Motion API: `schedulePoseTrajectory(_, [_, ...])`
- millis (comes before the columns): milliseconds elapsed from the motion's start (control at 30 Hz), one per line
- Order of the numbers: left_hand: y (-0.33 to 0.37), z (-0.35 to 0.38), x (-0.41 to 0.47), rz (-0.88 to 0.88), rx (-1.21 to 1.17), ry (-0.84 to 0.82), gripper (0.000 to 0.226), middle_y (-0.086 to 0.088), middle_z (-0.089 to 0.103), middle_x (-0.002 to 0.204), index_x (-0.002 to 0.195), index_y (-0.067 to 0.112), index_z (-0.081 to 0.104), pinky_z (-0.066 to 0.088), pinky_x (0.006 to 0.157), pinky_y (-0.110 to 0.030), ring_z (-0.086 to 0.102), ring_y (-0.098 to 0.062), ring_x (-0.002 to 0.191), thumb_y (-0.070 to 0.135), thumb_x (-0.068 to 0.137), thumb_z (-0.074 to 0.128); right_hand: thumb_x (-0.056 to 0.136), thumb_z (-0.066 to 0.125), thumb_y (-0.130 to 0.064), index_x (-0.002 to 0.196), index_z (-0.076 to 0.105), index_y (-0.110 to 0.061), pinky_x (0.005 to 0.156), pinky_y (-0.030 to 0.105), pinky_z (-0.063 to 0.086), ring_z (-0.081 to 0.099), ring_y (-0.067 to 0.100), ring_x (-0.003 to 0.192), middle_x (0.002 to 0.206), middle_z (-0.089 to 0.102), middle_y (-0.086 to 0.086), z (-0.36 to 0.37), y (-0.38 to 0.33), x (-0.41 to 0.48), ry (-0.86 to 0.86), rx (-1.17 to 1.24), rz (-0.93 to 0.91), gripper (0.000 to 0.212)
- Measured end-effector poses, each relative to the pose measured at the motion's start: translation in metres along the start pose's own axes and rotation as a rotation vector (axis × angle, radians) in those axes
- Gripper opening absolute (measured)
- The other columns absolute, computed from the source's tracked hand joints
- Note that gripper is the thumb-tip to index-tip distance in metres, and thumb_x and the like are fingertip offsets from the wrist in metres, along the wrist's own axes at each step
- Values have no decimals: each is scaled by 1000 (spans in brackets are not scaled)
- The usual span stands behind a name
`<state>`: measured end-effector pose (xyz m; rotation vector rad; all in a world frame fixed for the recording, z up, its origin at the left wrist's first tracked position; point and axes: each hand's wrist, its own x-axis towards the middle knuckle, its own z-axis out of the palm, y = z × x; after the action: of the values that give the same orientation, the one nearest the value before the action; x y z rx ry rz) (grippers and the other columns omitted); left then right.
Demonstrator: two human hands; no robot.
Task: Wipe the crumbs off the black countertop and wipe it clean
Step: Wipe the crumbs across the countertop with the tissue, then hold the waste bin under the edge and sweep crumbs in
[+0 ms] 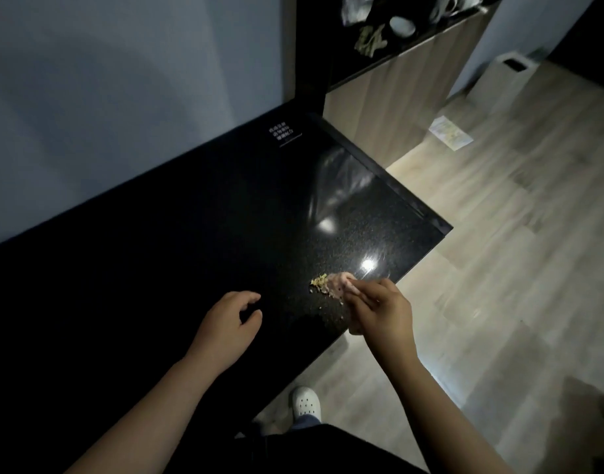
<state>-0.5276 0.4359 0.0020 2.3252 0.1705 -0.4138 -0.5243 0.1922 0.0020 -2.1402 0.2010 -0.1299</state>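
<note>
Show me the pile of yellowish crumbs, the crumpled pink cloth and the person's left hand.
pile of yellowish crumbs (319, 280): head view, middle of the heap.
crumpled pink cloth (338, 286): head view, bunched part next to the crumbs.
left hand (225, 325): head view, back of the hand.

**Dim room, one hard glint on black stone**

It is dark in here. The left half of the black countertop (177, 234) swallows nearly all the light and reads as a flat black mass. Near its right corner the polished surface throws back a small, hard white glare spot (368, 265). A fainter one sits above it, under a pale, smeared reflection. The wooden floor (516, 234) is the brightest area. The grey wall (105, 80) carries broad, soft shadows. The right hand (379, 309) and the pink cloth (338, 285) it grips are softly blurred, and the crumbs (319, 281) look grainy. Straight edges bow toward the corners of the view.
</note>
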Motion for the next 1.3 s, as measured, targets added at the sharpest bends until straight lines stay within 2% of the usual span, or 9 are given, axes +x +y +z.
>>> schedulePoseTrajectory(67, [9, -1, 0, -8, -24, -6, 31, 11, 53, 120, 123, 23, 58, 38, 85, -17, 50, -1, 108, 25, 93, 56, 83, 72, -12, 94, 77, -23, 71, 35, 52, 61, 16, 76, 77, 55, -9, -13, -8, 0, 33, 43, 8, 16])
schedulePoseTrajectory(233, [29, -9, -5, 70, -44, -33, 30, 14, 54, 116, 122, 25, 58, 36, 79, -10, 51, 1, 104, 26, 93, 56, 83, 71, -12, 94, 77, -24, 67, 12, 42, 58, 4, 77, 79, 59, -7, -42, -23, -18, 131, 19, 1, 18])
schedulePoseTrajectory(333, [32, -15, -7, 144, -33, -66, 28, 14, 55, 115, 121, 25, 58, 35, 74, -4, 51, 3, 102, 24, 92, 57, 85, 70, -16, 97, 77, -27, 69, 17, 45, 61, 5, 77, 81, 62, -3, -52, -29, -37, 185, 13, 41, 18])
schedulePoseTrajectory(467, [30, -22, -12, 208, -12, -158, 27, 16, 55, 116, 120, 28, 58, 38, 73, -6, 53, 3, 102, 26, 93, 57, 86, 70, -19, 86, 73, -42, 68, 18, 47, 63, 4, 75, 79, 63, -5, -60, -40, -65, 286, 92, 96, 23])
schedulePoseTrajectory(600, [35, -12, -15, 240, -15, -211, 26, 14, 56, 113, 119, 28, 59, 39, 72, -8, 54, 2, 102, 24, 92, 57, 84, 71, -17, 89, 76, -35, 71, 32, 52, 64, 8, 74, 79, 63, -5, -75, -32, -91, 341, 83, 176, 19])
schedulePoseTrajectory(767, [62, 25, -17, 306, -14, -273, 22, 12, 60, 111, 112, 27, 62, 44, 78, -11, 57, 0, 99, 24, 90, 61, 85, 69, -18, 89, 77, -36, 72, 40, 54, 66, 15, 72, 74, 63, -3, -111, -1, -110, 379, 69, 252, 20])
schedulePoseTrajectory(900, [88, 59, -15, 318, -5, -307, 21, 12, 60, 107, 110, 26, 62, 46, 80, -15, 58, 0, 97, 22, 90, 62, 85, 70, -22, 91, 77, -32, 74, 40, 55, 67, 16, 75, 79, 64, -4, -149, 35, -110, 408, 53, 310, 14])
schedulePoseTrajectory(1133, [155, 141, -6, 273, 26, -272, 16, 5, 66, 100, 99, 27, 65, 52, 85, -30, 63, -4, 91, 18, 86, 64, 87, 68, -22, 86, 77, -31, 64, 32, 52, 64, 18, 61, 74, 62, 7, -253, 109, -83, 364, 92, 322, 13])
schedulePoseTrajectory(1300, [205, 205, -6, 201, 24, -235, 17, 3, 66, 98, 103, 18, 66, 49, 83, -25, 63, -9, 92, 13, 87, 64, 87, 66, -7, 83, 75, -29, 53, 19, 45, 58, 5, 49, 74, 62, 11, -326, 155, -50, 303, 120, 353, 24])
